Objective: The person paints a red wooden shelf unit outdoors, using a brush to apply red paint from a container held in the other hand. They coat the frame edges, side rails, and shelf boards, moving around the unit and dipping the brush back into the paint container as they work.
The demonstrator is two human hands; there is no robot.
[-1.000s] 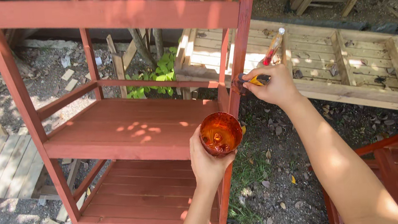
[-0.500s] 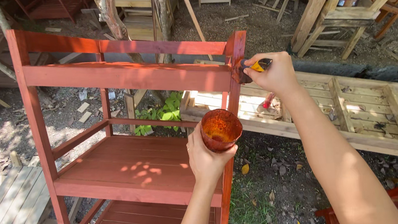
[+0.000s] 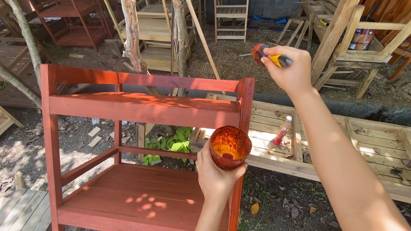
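Left hand (image 3: 216, 176) sits low-centre, fingers clenched round a small round cup (image 3: 230, 147) stained orange-red inside, w/ a dark puddle of stain at the bottom. Cup is upright, mouth open to the camera, held just in front of the front-right post of a red-stained wooden shelf unit (image 3: 136, 111).

Right hand (image 3: 291, 71) is up at approx 1 o'clock from the cup, well apart from it, arm stretched out. Its grip is closed on a paintbrush (image 3: 269, 55) w/ a yellow handle; the reddish bristle end pokes out toward 10 o'clock, clear of the wood, not touching anything.

Shelf unit fills the left half: top rail, mid shelf, lower shelf partly in view at 7 o'clock. At 3 o'clock from the cup, a bare wooden pallet frame (image 3: 367, 151) lies on the ground, w/ a small bottle (image 3: 283, 130) resting on it. Unpainted shelves and tree trunks stand at 12 o'clock.
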